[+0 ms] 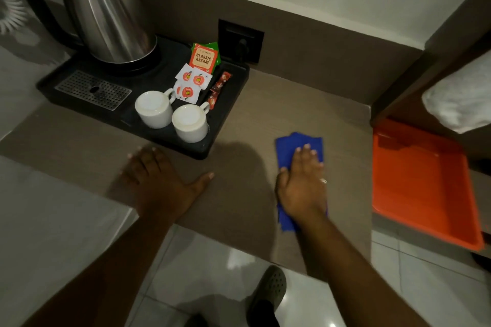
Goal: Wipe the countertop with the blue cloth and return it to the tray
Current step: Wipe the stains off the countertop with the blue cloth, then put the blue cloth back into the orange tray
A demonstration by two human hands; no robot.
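A dark perforated clog [268,291] is standing nearest, on the glossy white tiled floor [212,260] below the edge of the grey-brown wood-grain tabletop [265,103]. Above it, the right hand [301,186] is lying palm down on the blue cloth [288,147], its fingers [305,154] stretched flat and pressing the cloth onto the tabletop rather than curling around it; the cloth is showing beyond the fingertips on the far side and under the wrist on the near side. The left hand [159,180] is resting flat on the bare tabletop well to the left, fingers spread and holding nothing. Just right of the cloth, apart from it, the orange plastic tray [425,194] is sitting lower, beside the tabletop's right end. At the far left, a black service tray [228,114] is carrying a stainless steel kettle [106,13], two upturned white ceramic cups [172,114] and several orange-and-white sachets [194,79]. A black wall socket [240,40] is sitting in the brown panel behind it.
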